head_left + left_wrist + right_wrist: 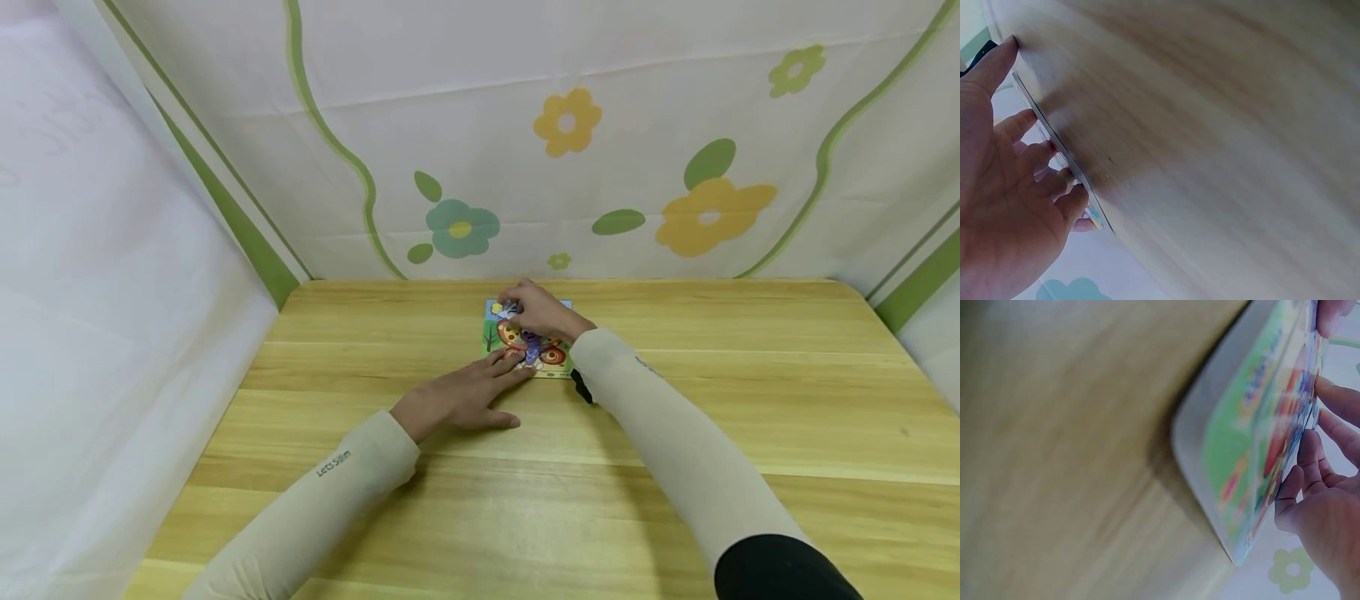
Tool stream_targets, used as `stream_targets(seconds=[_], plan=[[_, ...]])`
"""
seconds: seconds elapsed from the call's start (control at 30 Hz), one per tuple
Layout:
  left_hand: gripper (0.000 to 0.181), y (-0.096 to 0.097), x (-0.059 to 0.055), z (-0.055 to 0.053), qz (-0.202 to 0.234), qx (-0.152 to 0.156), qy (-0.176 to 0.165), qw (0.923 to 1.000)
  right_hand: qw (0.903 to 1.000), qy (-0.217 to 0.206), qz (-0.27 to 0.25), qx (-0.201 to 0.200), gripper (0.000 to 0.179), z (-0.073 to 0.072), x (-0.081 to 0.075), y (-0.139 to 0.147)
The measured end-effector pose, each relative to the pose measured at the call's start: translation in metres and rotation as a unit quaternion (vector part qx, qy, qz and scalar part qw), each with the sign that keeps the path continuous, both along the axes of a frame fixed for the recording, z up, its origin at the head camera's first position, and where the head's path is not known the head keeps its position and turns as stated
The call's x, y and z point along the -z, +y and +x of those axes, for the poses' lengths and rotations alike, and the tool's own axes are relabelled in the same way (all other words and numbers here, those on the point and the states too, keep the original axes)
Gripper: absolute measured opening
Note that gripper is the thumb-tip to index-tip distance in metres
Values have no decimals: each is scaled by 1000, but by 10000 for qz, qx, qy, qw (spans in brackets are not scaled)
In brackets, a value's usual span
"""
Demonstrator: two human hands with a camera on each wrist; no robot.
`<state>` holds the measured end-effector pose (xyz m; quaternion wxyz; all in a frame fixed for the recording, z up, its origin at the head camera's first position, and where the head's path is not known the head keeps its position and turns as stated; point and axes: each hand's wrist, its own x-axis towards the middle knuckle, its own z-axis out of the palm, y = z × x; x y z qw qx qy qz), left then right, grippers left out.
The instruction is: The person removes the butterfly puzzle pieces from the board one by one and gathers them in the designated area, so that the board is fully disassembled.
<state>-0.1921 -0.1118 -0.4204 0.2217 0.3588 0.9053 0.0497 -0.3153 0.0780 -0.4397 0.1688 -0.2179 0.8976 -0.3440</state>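
A flat picture puzzle (553, 357) with an orange-and-purple butterfly lies on the wooden table. Over its lower left part, my left hand (476, 393) has its fingers stretched out and spread, the fingertips resting on the picture and the thumb on the wood. At the upper part is my right hand (542, 310), its fingers bent down to the surface. A greyish patch shows near its thumb and forefinger; whether they pinch a piece is hidden. In the right wrist view, the puzzle's green border (1222, 450) and rounded grey corner are close, with fingertips at the picture.
The wooden table (360, 333) reaches back to a white cloth (465, 108) printed with flowers and leaves. Another white cloth (112, 292) hangs on the left. A black strap (581, 387) shows under the right wrist.
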Motion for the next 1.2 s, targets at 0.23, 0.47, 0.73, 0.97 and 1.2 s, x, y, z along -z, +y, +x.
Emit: stream_targets(seconds=[0.23, 0.47, 0.73, 0.97, 1.2], plan=[[82, 0, -1, 1, 40, 5, -13, 10000, 10000, 33, 45, 4, 45, -1, 0, 1], [82, 0, 0, 0, 108, -42, -48, 9999, 9997, 190, 115, -68, 45, -3, 1, 0], [84, -2, 0, 0, 244, -2, 0, 9997, 9991, 355, 62, -207, 43, -3, -1, 1], [85, -2, 1, 1, -35, 59, 227, 9997, 9991, 373, 81, -167, 41, -3, -2, 1], [84, -4, -1, 5, -218, 8, 307, 9993, 9993, 342, 82, -142, 40, -3, -3, 3]])
